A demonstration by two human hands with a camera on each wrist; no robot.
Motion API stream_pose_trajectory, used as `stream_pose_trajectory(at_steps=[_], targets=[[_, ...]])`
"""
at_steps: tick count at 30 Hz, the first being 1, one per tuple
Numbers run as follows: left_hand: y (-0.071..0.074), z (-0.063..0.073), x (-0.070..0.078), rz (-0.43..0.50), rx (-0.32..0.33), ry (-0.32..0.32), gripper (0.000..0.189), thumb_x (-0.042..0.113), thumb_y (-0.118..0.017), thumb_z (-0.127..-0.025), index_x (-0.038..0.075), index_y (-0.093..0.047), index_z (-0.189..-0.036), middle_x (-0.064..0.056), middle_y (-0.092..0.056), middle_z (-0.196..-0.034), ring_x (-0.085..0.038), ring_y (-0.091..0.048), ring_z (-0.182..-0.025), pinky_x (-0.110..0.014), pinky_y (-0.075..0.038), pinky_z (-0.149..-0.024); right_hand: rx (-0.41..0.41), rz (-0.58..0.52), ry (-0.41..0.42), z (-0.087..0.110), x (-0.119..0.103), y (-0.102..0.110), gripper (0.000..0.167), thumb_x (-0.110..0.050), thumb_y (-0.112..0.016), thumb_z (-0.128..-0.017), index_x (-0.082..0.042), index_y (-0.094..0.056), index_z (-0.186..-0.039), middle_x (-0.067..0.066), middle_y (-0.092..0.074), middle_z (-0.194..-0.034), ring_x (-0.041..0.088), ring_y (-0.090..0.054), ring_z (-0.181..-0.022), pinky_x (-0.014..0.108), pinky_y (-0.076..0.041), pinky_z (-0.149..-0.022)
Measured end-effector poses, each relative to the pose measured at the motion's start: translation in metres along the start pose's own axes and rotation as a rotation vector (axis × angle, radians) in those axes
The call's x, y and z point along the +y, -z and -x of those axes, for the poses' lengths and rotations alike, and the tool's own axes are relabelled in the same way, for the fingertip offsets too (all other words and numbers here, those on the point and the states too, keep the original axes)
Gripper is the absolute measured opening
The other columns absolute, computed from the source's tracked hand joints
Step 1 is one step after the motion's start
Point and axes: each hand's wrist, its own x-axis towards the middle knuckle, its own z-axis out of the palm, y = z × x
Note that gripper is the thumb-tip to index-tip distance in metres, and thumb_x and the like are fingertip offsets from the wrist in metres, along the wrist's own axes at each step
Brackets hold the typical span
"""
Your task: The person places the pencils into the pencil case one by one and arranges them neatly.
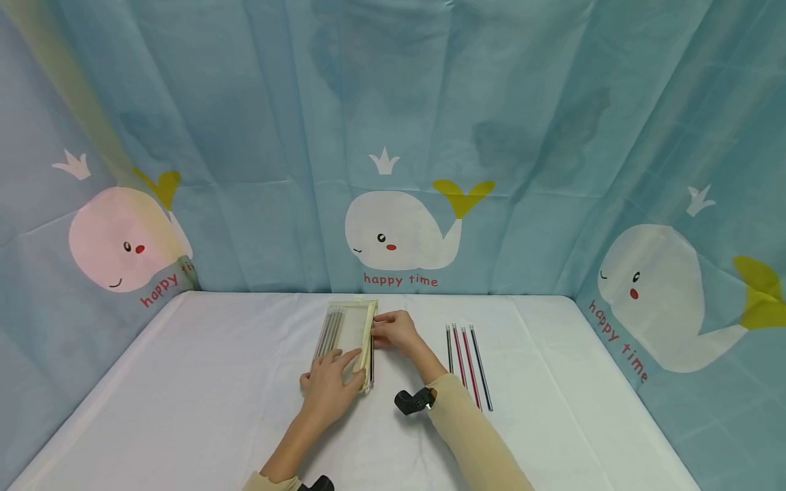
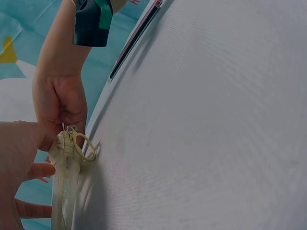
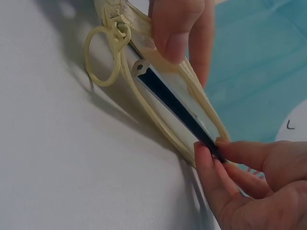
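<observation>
My left hand (image 1: 331, 389) grips the near part of a see-through zip pouch (image 1: 355, 326) with pale yellow edging. Several pencils (image 1: 332, 331) show through its left side. In the right wrist view the zip side gapes, and a ring-shaped zip pull (image 3: 88, 60) hangs at the near end. The right hand (image 1: 398, 332), at the pouch's far right edge, pinches a dark pencil (image 3: 177, 105) between thumb and fingertips. That pencil lies lengthwise in the opening, its sharpening-free wooden end facing the left hand's fingers (image 3: 176, 45).
Several loose pencils (image 1: 472, 368), red and dark, lie side by side on the white-covered table (image 1: 552, 409) right of the right forearm. A blue curtain (image 1: 258, 225) with whale prints hangs along the table's back and sides. Each wrist wears a black camera (image 1: 413, 402).
</observation>
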Motion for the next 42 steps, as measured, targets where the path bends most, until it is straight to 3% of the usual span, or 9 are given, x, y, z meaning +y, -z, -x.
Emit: stream_pose_trajectory(at_steps=[18,42], targets=[[-0.001,-0.001,0.000,0.006,0.000,0.000,0.045,0.035,-0.065,-0.097,0.019,-0.071,-0.138,-0.024,-0.059,-0.143,-0.049,-0.050,-0.131,-0.074,-0.037,-0.088,0.058,-0.104,0.018,-0.004,0.007,-0.014,0.037,0.004,-0.070,-0.096,0.015,-0.063,-0.131,0.025,-0.074,-0.109,0.014,-0.074,-0.075,0.031,-0.064,-0.072],[0.001,-0.001,0.001,0.007,-0.007,0.008,0.045,0.036,-0.065,-0.097,0.019,-0.071,-0.139,-0.023,-0.060,-0.142,-0.049,-0.050,-0.131,-0.075,-0.037,-0.089,0.031,-0.062,0.048,-0.003,0.006,-0.019,0.040,0.004,-0.069,-0.095,0.016,-0.062,-0.133,0.027,-0.073,-0.112,0.021,-0.077,-0.081,0.035,-0.064,-0.075]])
